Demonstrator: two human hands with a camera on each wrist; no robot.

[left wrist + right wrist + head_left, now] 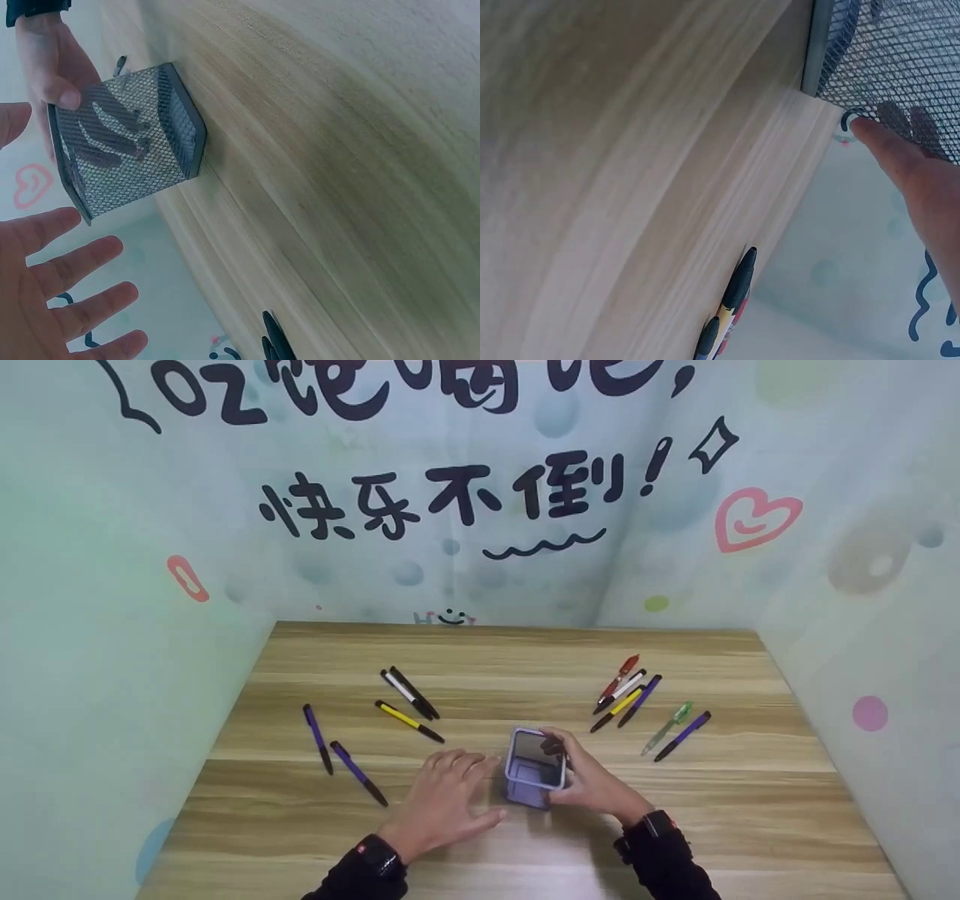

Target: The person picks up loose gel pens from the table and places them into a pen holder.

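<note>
A mesh pen holder point(528, 795) stands on the wooden table in front of the person, its open top facing up. My right hand point(596, 781) grips it from the right side, thumb at the near wall and fingers at the far rim. In the left wrist view the mesh of the holder point(124, 154) shows fingers behind it. My left hand point(448, 802) is held just left of the holder, fingers spread and thumb apart, with nothing in it. In the right wrist view, the right hand point(922, 180) lies against the mesh wall.
On the left lie two purple pens point(360, 774), a yellow pen point(409, 721) and a black-and-white pair point(405, 690). At right are a red pen point(620, 676), a yellow pen point(616, 709), a green pen point(666, 729) and others. A printed curtain point(450, 577) borders the table point(480, 649).
</note>
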